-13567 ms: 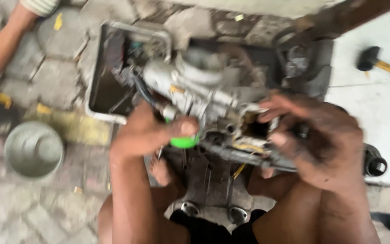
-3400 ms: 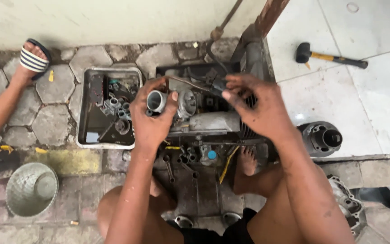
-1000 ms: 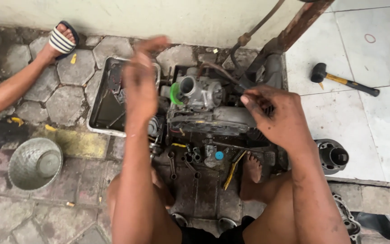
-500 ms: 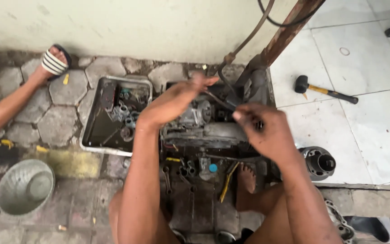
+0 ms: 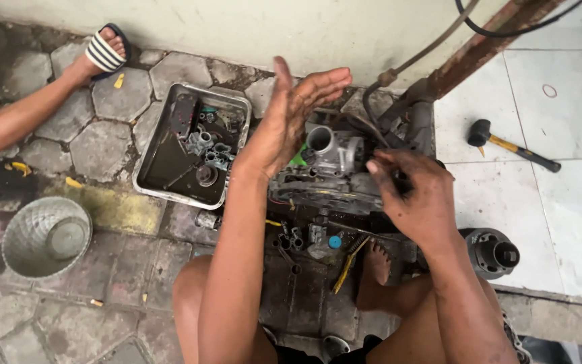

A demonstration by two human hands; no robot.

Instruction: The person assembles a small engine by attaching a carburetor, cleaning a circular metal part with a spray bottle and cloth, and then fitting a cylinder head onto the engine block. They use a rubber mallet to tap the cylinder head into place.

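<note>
Hovering above the carburetor (image 5: 335, 158), the left hand (image 5: 298, 111) was spread flat, its fingers (image 5: 325, 81) released and straight, holding nothing, with the palm turned toward the right. The carburetor sat just below and right of those fingers, its round grey throat facing up, resting on the dark engine block (image 5: 325, 195) on the floor. A bit of green showed just under the left palm, too hidden to identify. The right hand (image 5: 415, 199) lay on the block's right side, its greasy fingers (image 5: 389, 172) curled and clenched around something small and dark; what it was could not be told. Left of the left fingers stood a metal tray (image 5: 149, 168) holding oily small parts. Beyond the right fingers, a hammer (image 5: 510, 146) lay on the white tiles, and a cylinder (image 5: 496, 253) stood near the right wrist. A grey bowl (image 5: 45, 236) sat well apart on the paving stones at the far left, and another person's sandalled foot (image 5: 102, 50) rested on the stones above the tray.
</note>
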